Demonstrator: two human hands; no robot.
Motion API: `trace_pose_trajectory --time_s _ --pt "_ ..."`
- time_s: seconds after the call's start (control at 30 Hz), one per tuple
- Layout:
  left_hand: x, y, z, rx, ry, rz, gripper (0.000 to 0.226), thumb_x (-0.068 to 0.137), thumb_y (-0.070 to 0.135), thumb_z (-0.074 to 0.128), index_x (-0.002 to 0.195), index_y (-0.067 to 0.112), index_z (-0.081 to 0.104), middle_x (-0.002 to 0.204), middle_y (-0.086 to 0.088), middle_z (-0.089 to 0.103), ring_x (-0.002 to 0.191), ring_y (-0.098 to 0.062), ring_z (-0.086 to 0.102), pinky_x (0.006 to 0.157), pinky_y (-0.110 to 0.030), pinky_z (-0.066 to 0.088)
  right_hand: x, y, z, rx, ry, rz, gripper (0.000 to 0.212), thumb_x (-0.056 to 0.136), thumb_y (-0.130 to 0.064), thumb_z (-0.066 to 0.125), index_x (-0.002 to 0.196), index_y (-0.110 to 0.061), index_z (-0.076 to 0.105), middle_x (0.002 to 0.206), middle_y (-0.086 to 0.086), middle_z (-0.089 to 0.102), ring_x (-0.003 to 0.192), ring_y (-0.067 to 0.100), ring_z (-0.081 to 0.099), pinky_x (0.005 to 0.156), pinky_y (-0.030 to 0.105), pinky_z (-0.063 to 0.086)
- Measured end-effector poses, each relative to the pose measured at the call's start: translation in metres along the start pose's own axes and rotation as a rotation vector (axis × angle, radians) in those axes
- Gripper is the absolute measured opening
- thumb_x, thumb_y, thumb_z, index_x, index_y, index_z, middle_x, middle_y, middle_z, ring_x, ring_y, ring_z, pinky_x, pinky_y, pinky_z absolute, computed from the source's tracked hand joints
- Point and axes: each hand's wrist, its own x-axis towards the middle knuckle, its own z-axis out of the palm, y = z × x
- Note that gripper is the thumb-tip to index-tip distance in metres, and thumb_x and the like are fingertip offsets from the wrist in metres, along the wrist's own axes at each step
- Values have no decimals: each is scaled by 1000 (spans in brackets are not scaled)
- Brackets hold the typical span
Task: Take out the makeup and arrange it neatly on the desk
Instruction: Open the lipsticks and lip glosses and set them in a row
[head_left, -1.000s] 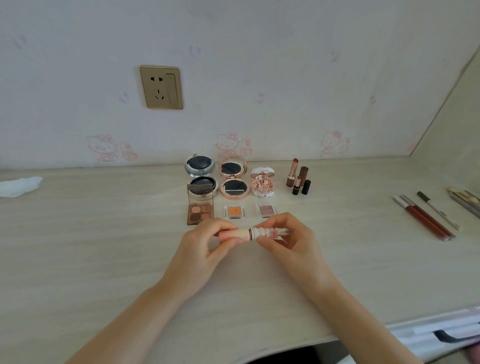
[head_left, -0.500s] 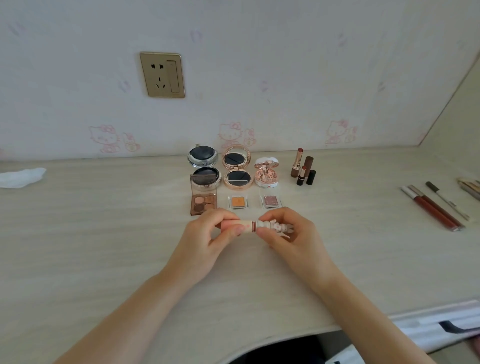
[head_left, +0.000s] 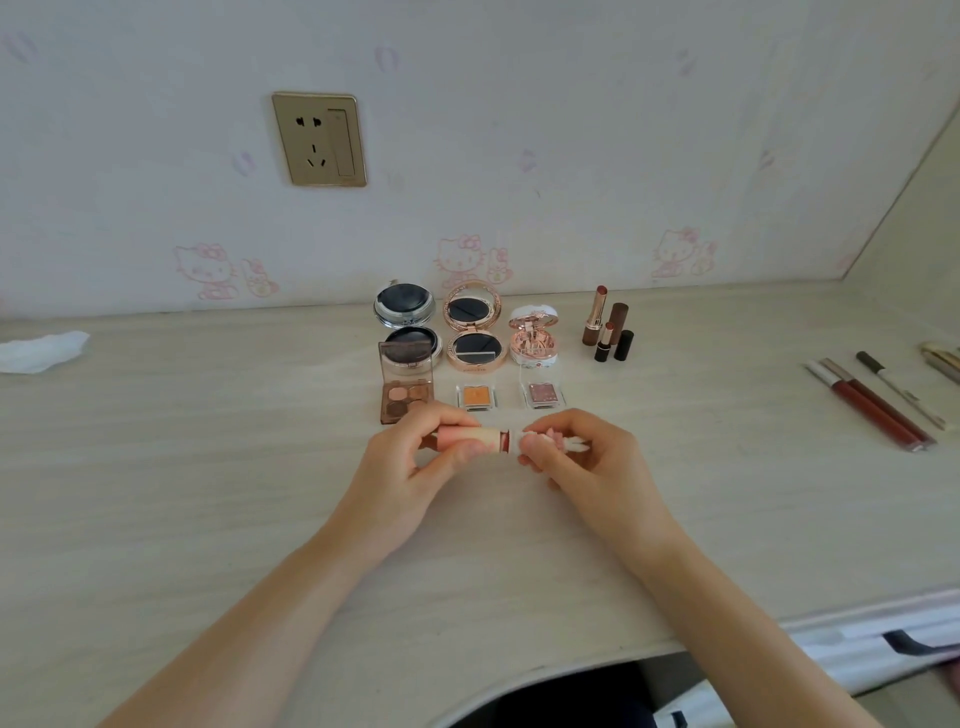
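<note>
The little lipstick (head_left: 470, 438) is held sideways just above the worktop (head_left: 208, 493), near side of the eyeshadow palettes (head_left: 407, 400). Left hand (head_left: 410, 467) pinches the pink barrel, right hand (head_left: 582, 457) pinches the white decorated cap (head_left: 540, 441) (a thin gap shows between the 2). Looks light, rigid, smooth plastic, probably slippery, so I'd grip the barrel's middle, not the fiddly cap ornament.

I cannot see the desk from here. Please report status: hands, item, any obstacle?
Left hand holds lipstick tube. Right hand pinches its white cap, small gap showing. Nothing in the way.
</note>
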Motion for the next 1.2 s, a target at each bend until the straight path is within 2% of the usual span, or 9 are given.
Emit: trace_pose_trajectory --time_s 0.2,0.33,0.47,0.7,0.8,0.9,1.0,1.13,1.2 --pt "0 0 0 -39 -11 -1 16 88 36 61 95 22 67 85 7 71 86 -11 66 74 -12 43 -1 1 -3 59 -80 -54 36 77 -8 76 100 -34 63 94 -9 70 81 8 66 67 17 51" --pt "1 -2 -1 -52 4 -15 16 87 37 63 97 25 66 91 9 70 90 -12 65 75 -15 46 0 0 0 76 -31 45 12 87 -27 66 100 -28 66 83 -5 73 79 12 68 66 19 52" --pt "1 -2 0 -46 1 -6 15 87 34 62 97 24 67 90 10 69 87 -9 64 73 -12 44 -1 -1 1 13 -52 -8 3 87 -20 67 87 -22 69 72 -5 70 64 3 61 59 12 45" --pt "1 2 0 -32 -5 -5 13 92 28 59 84 22 68 71 8 69 63 2 56 59 -6 35 -3 0 -2 3 -100 -93 33 78 0 71 85 -32 65 77 -12 60 68 7 52 61 18 44" --pt "1 2 -1 -48 -41 -21 11 85 31 67 94 25 68 75 9 66 66 -1 57 62 -7 38 -2 0 -2 5 -71 -97 34 78 -1 72 86 -33 66 78 -13 61 71 4 55 63 16 47" --pt "-1 -1 0 14 -76 -24 36 76 28 79 105 34 59 69 12 53 65 -5 50 61 -12 40 -2 1 -1 20 -47 -82 35 79 -4 73 90 -36 68 83 -12 61 74 5 57 69 21 50" --pt "-1 -2 1 45 -81 15 26 83 23 73 100 31 55 78 7 57 67 -7 50 61 -16 39 -2 0 -1 14 -52 -88 43 78 0 73 96 -38 68 85 -17 62 77 4 59 71 20 51" --pt "-1 -2 0 60 -97 36 13 86 39 66 94 31 61 85 11 60 76 -12 54 65 -20 42 -2 0 -2 -28 -54 -84 42 78 2 71 89 -39 69 85 -11 66 76 6 60 73 31 53" --pt "-1 -2 0 76 -93 41 23 84 51 60 92 30 63 83 13 60 76 -11 55 65 -20 42 -3 0 -1 -25 -57 -78 41 77 2 72 87 -37 70 83 -7 66 74 8 60 73 34 53"
